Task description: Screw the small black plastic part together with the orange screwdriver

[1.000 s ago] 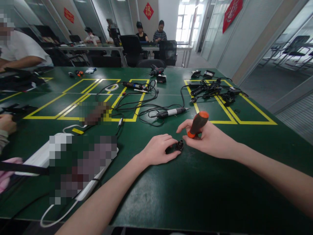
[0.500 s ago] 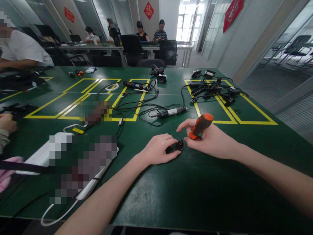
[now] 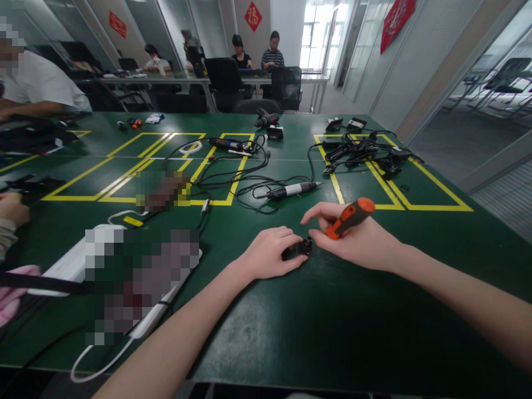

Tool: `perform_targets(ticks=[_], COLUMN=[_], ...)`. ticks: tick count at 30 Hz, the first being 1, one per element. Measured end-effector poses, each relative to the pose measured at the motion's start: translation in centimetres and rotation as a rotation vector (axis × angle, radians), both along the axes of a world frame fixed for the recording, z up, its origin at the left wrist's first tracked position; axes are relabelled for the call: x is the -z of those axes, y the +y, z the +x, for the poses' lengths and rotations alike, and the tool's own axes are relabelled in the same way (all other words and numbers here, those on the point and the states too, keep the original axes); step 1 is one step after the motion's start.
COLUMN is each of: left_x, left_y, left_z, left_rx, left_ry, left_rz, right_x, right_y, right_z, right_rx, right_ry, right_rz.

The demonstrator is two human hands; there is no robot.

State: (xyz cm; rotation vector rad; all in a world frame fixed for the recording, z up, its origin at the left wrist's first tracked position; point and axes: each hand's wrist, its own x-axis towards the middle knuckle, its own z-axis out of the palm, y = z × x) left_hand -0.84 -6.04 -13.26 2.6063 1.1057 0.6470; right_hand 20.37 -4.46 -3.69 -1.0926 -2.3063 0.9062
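Observation:
My left hand (image 3: 276, 253) rests on the green table (image 3: 266, 321), its thumb and fingers closed round a small black part (image 3: 306, 245) that stands on the tabletop. Just right of it, my right hand (image 3: 353, 235) has an orange and dark grey screwdriver handle (image 3: 351, 218) lying between thumb and fingers. The handle tilts up to the right. Its shaft cannot be made out. The right thumb tip is close to the black part.
Ahead lie a corded electric screwdriver (image 3: 291, 190), tangled black cables and tools (image 3: 353, 149), and a power drill (image 3: 266, 119). To the left are a white power strip (image 3: 152, 321) and a person's hand (image 3: 13, 209). People sit at a far table.
The screwdriver handle in my right hand has tipped further to the right and lower. My right fingers have shifted slightly. My left hand and the black part have stayed in place.

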Motion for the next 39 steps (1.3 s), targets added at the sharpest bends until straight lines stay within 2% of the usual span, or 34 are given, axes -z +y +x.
perform_targets(ticks=[8, 13, 19, 26, 32, 39], left_x=[-0.1, 0.01, -0.06, -0.03, -0.05, -0.07], left_y=[-0.04, -0.02, 0.0, -0.02, -0.02, -0.04], left_z=[-0.01, 0.02, 0.03, 0.03, 0.05, 0.07], left_rx=[-0.001, 0.001, 0.002, -0.001, -0.005, 0.002], left_ry=[0.003, -0.002, 0.008, 0.001, 0.009, -0.006], left_rz=[-0.003, 0.004, 0.001, 0.012, 0.008, 0.006], right_x=[-0.41, -0.21, -0.3, 0.06, -0.64, -0.04], right_y=[-0.06, 0.08, 0.07, 0.23, 0.07, -0.08], right_z=[-0.01, 0.03, 0.01, -0.04, -0.11, -0.14], right_rx=[-0.024, -0.027, -0.022, 0.01, 0.013, 0.035], right_ry=[0.019, -0.001, -0.008, -0.018, -0.016, -0.015], right_rz=[-0.116, -0.03, -0.1, -0.013, -0.092, -0.014])
